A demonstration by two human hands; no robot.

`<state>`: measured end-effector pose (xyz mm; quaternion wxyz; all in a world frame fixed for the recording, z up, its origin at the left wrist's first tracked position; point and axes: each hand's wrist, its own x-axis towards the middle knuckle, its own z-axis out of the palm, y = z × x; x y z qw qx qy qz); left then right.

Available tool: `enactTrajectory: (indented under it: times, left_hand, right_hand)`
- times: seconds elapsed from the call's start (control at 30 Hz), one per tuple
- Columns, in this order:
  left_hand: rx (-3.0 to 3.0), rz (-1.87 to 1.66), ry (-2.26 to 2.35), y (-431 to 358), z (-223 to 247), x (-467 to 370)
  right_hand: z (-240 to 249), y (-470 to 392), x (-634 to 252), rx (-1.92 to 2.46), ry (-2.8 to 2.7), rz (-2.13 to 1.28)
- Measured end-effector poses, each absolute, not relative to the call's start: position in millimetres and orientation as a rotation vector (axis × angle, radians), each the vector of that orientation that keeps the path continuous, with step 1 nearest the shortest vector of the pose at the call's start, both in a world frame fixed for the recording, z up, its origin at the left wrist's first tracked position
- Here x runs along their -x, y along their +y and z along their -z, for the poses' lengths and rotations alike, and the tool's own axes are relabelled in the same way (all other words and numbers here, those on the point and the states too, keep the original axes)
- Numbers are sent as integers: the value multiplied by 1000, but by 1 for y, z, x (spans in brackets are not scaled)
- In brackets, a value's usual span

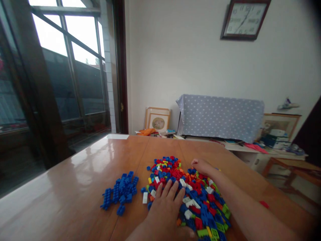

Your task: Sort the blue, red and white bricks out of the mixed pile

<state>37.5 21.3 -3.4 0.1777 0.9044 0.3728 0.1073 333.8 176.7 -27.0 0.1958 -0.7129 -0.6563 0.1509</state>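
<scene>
A large mixed pile of toy building bricks (198,185) in red, blue, white, green, yellow and orange lies on the wooden table. My left hand (167,201) rests palm down on the near left part of it, fingers spread, holding nothing that shows. At the pile's far right edge, my right hand (200,166) has its fingers curled downward beside some blue bricks. Whatever those fingers may hold is hidden. To the left, apart from the mixed pile, sits a smaller heap of blue bricks (122,189). A white brick (145,197) lies between the two groups.
The glossy wooden table (82,187) reaches toward the wall. A red piece (264,204) lies off to the right. Behind stand a cloth-covered object (220,117), a framed picture (157,122) and a wooden stool (293,164). A glass door (75,73) is on the left.
</scene>
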Motion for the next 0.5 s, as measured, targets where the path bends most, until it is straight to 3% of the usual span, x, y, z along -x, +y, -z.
enactTrajectory:
  times: [0.33,0.5]
  left_hand:
    - [-2568,-387,1124,16,10,-39]
    - [-2567,-372,1136,15,8,-38]
  right_hand:
    - [6,108,-274,1750,-2052,-376]
    - [-1,91,-286,1645,-1970,-286]
